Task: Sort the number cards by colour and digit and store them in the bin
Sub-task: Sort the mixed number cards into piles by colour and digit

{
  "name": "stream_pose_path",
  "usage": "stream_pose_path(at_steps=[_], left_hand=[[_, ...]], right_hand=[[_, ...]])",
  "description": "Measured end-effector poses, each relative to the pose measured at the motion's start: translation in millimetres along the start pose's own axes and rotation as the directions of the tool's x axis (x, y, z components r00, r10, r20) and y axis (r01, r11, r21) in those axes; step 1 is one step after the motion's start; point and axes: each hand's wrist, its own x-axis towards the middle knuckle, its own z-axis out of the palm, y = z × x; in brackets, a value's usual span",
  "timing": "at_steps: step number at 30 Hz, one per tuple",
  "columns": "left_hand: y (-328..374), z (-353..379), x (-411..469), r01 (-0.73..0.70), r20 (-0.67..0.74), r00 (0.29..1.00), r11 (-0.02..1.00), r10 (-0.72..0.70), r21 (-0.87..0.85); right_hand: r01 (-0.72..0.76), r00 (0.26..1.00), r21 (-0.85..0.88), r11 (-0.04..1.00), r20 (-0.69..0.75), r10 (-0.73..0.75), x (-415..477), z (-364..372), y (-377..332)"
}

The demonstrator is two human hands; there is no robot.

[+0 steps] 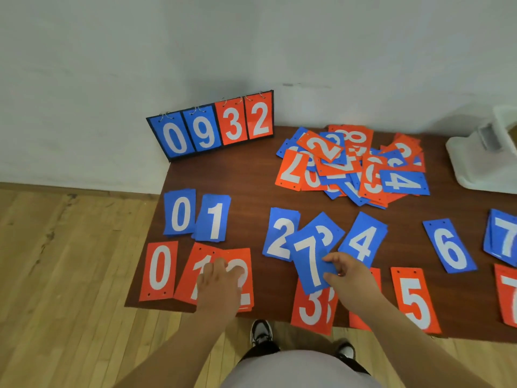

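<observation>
My right hand (345, 275) pinches a blue 7 card (309, 260) and holds it above the blue 3 card (328, 233) and the red 3 pile (312, 312). My left hand (219, 284) lies on the red 2 card (241, 271), next to the red 1 card (197, 268); I cannot tell how its fingers lie. Sorted cards lie in two rows: blue 0 (180, 212), 1 (214, 218), 2 (279, 233), 4 (363, 238), 6 (449, 246), 7 (503, 236) above red 0 (159, 271), 5 (414, 299). A mixed pile (352, 163) lies behind them.
A flip scoreboard (212, 126) reading 0932 leans on the wall at the brown table's (240, 177) back left corner. A white bin (486, 152) stands at the back right. A red card (507, 295) is cut off at the right edge. Wooden floor lies to the left.
</observation>
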Motion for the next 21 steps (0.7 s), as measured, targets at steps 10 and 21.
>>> stream_pose_path(at_steps=[10, 21], left_hand=[[130, -15, 14, -0.243, -0.090, 0.968, 0.966, 0.235, -0.087], [313, 16, 4, -0.308, -0.090, 0.949, 0.950, 0.303, -0.054]], right_hand=[[-0.039, 0.990, 0.086, 0.996, -0.133, 0.050, -16, -88, 86], [-0.202, 0.892, 0.202, 0.958, -0.366, 0.265, -22, -257, 262]])
